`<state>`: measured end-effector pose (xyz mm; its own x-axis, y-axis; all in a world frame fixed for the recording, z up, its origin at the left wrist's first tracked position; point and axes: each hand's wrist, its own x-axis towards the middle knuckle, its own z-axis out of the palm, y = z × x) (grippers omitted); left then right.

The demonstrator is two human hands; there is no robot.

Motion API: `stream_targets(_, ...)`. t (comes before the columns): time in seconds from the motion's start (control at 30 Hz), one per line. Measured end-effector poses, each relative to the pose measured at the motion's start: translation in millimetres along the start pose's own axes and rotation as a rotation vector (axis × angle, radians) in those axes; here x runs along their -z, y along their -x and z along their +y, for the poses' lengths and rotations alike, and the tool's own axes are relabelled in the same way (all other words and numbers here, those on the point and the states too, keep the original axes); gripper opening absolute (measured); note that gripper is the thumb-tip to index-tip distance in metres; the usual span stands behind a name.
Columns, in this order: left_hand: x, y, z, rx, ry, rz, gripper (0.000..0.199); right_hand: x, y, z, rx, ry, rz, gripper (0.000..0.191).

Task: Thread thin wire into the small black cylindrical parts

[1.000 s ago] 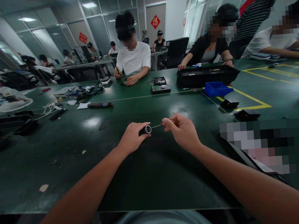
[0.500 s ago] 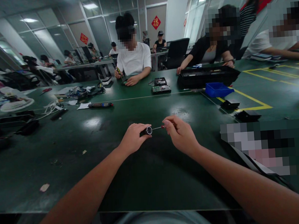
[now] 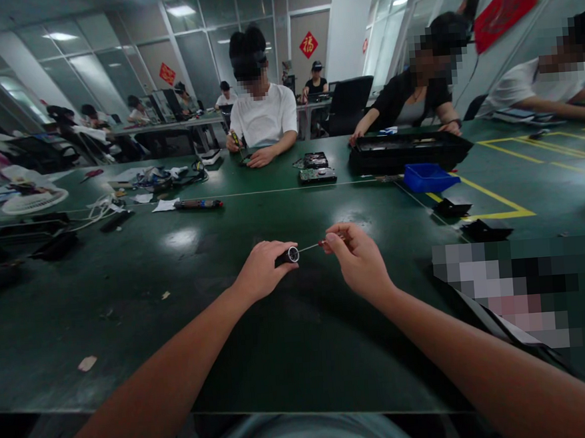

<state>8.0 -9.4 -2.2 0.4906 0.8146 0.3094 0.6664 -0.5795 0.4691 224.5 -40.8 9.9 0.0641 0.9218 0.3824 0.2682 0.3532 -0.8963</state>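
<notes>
My left hand [image 3: 262, 269] is closed around a small black cylinder [image 3: 286, 256], thumb and fingers on either side. The cylinder's round end has a silver rim and faces right, toward my other hand; what kind of part it is I cannot tell. In my right hand [image 3: 358, 254] is a screwdriver [image 3: 321, 243] with a red handle, pinched between thumb and fingers. Its thin metal shaft points left and its tip is at the cylinder's rimmed end. Most of the handle is hidden by my fingers.
Both hands are above a green tabletop [image 3: 222, 357]. Ahead lie hard drives [image 3: 318, 175], a blue bin [image 3: 430, 177], a long black housing [image 3: 411, 152] and a dark tool [image 3: 198, 204]. Black brackets [image 3: 488, 231] lie to the right. A co-worker [image 3: 262, 114] sits opposite, another [image 3: 419, 97] at right.
My right hand has shifted slightly to the right, and its fingers have changed position on the screwdriver handle. My left hand still holds the cylinder in nearly the same place.
</notes>
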Motion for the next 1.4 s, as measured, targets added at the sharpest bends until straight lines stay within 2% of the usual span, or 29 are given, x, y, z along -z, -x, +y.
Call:
stream_targets(0.13,1.6,-0.6,-0.8,0.003,0.024,0.041,0.041,-4.0,-4.4,4.5,-0.099,-0.203,0.026,0.028)
stream_targets(0.27,8.3,-2.2,0.5,-0.105,-0.055,0.025,0.039,-4.5,-9.5,10.3,-0.195,-0.384,0.044,0.034)
stream_targets(0.4,12.9,-4.4,-1.4,-0.109,-0.165,-0.073,0.039,-1.3,-14.6,16.3,-0.279,-0.311,0.079,0.036)
stream_targets(0.5,12.0,-5.9,-5.8,-0.065,-0.161,-0.095,0.04,0.0,-14.2,16.7,-0.229,-0.184,0.095,0.035)
stream_targets(0.67,10.4,-5.7,-6.7,-0.031,-0.116,-0.065,0.042,1.0,-10.3,13.4,-0.158,-0.089,0.09,0.032)
stream_targets(0.8,11.4,-3.8,-3.5,0.066,0.016,0.001,0.047,3.4,-10.6,11.2,-0.119,-0.104,0.134,0.029)
stream_targets(0.93,14.1,-4.1,-1.9,0.221,0.312,0.09,0.037,5.5,-9.6,5.4,-0.072,-0.126,0.166,0.025)
stream_targets(1.0,16.3,-5.1,0.6,0.285,0.464,0.097,0.033,6.0,-8.1,1.8,-0.059,-0.105,0.164,0.023)
stream_targets(1.07,18.9,-6.0,5.4,0.314,0.52,0.071,0.033,6.0,-6.7,-0.9,-0.044,-0.09,0.149,0.022)
stream_targets(1.17,21.2,-7.7,15.7,0.268,0.363,0.018,0.032,5.6,-5.9,-3.0,-0.02,-0.087,0.141,0.02)
stream_targets(1.33,14.2,-12.3,26.1,0.058,0.133,-0.096,0.015,6.7,-6.5,-5.1,-0.008,-0.08,0.145,0.02)
stream_targets(1.4,8.1,-14.7,25.7,-0.012,0.075,-0.16,0.014,7.5,-6.2,-6.4,-0.008,-0.07,0.138,0.02)
